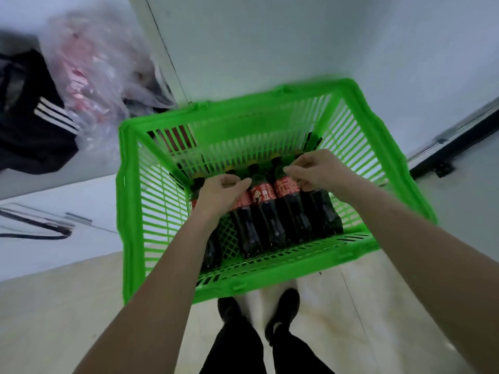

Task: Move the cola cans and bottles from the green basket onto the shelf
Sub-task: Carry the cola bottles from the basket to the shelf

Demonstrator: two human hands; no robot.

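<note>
Both hands down in the green basket (270, 284), at the necks of the cola bottles (267, 214).

Bottles lie flat on the basket floor, side by side, long axes running from caps at the far wall back toward the person. Left hand (221, 191) curls over a left bottle's shoulder; right hand (314, 171) pinches at a right bottle's neck. Firm grip: cannot tell.

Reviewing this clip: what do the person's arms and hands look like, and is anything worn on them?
Both arms are bare along all of their visible length: no sleeves, gloves, watch, bands or rings show. The left hand and right hand are bare too, with short nails as far as the blur lets one tell. Further down, black trousers and black shoes are visible.
</note>
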